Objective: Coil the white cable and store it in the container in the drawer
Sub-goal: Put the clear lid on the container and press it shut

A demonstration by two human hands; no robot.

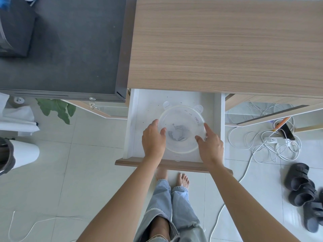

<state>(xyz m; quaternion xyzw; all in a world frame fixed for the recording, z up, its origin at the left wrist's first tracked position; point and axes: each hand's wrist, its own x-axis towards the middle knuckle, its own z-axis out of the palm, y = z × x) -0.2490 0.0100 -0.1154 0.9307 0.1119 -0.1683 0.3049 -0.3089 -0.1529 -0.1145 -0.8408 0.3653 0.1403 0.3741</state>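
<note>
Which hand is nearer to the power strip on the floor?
Right. The right hand rests on the container's right rim, on the side toward the power strip; the left hand holds the left rim, farther away.

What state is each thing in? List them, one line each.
drawer: pulled open
container: in the drawer, lid on
coiled cable: inside the container
left hand: on the lid's left edge
right hand: on the lid's right edge
floor cables: tangled, loose

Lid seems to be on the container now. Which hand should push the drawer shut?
Probably the left hand: it rests over the container's near-left rim, closest to the drawer front. The right hand grips the lid edge.
</note>
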